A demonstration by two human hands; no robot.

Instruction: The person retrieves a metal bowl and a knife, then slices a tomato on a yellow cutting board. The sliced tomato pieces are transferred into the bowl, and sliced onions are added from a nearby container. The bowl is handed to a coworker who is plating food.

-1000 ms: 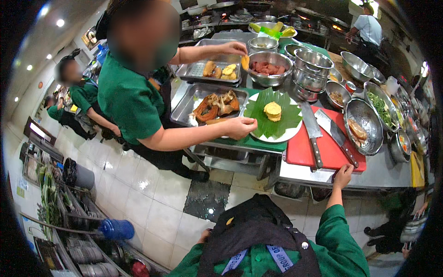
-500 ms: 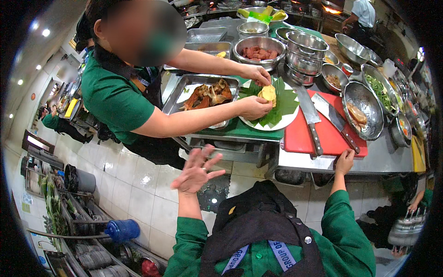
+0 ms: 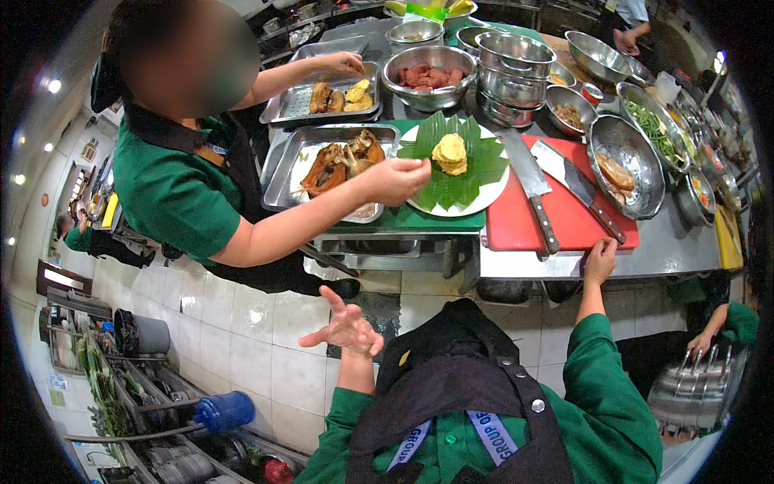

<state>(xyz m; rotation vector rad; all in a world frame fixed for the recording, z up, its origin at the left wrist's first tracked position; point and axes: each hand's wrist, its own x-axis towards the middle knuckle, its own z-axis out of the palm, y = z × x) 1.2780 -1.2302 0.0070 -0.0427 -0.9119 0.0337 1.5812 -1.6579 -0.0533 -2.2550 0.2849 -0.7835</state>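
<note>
My left hand (image 3: 345, 327) is raised over the floor in front of the table, empty, thumb and forefinger spread and the other fingers partly bent. My right hand (image 3: 599, 260) rests at the table's front edge, fingers curled, touching the lower edge of a red cutting board (image 3: 516, 234). Two cleaver-like knives (image 3: 528, 181) (image 3: 582, 194) with dark riveted handles lie on that board. To its left, a white plate (image 3: 497, 187) lined with cut green leaf (image 3: 484, 157) carries a stack of yellow, flat pieces (image 3: 450, 153). A co-worker's hand (image 3: 401, 181) is beside the stack.
Across the left corner stands the co-worker (image 3: 177, 177), whose other hand (image 3: 343, 63) is over a tray (image 3: 278, 106) of yellow and brown pieces. Browned meat fills a nearer tray (image 3: 274, 173). Steel bowls (image 3: 516, 60) crowd the back. A foil-like bowl (image 3: 645, 169) sits right.
The co-worker has let go of the yellow pieces, now stacked on the leaf, and moved one hand to the back tray. My left hand has lowered and bent some fingers. My right hand stays put.
</note>
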